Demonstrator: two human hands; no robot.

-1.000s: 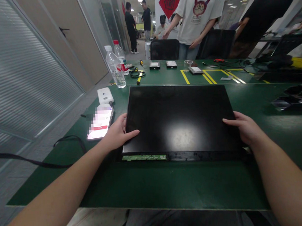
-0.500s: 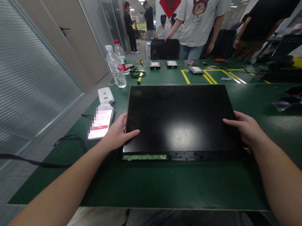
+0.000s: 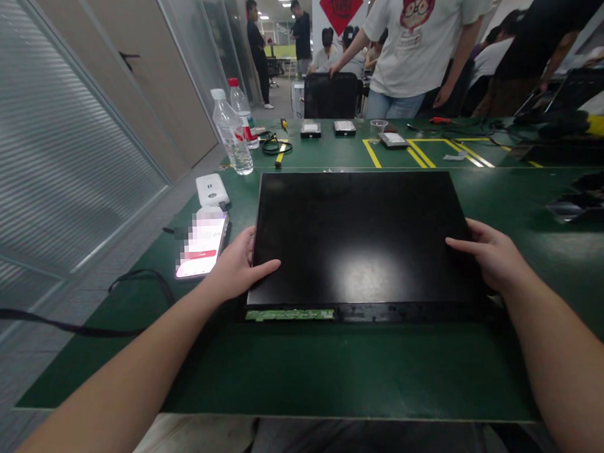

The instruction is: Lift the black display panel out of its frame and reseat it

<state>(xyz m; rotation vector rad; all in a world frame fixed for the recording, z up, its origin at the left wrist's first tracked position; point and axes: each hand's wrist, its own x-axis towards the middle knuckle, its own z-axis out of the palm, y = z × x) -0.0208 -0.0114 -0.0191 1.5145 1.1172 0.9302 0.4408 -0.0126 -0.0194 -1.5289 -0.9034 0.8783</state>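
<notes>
A black LCD panel (image 3: pixel 352 231) faces up in front of me, over the green table. Along its near edge runs a dark strip with a narrow green circuit board (image 3: pixel 290 315) at the left. My left hand (image 3: pixel 243 264) grips the panel's left side, thumb on the front face and fingers around the edge. On the opposite side my right hand (image 3: pixel 493 255) holds the right edge in the same way, thumb on top. The fingertips beneath the panel are hidden, and I cannot tell whether the panel touches the table.
Left of the panel lie a lit phone (image 3: pixel 205 247) and a white power bank (image 3: pixel 212 190). Water bottles (image 3: pixel 232 133) stand behind them. Several hard drives (image 3: pixel 344 128), a clear cup (image 3: pixel 377 130) and cables are farther back. A person in a white T-shirt (image 3: pixel 419 41) stands beyond the table.
Both hands and the panel stay almost still. The person in the white T-shirt across the table has shifted a little to the right.
</notes>
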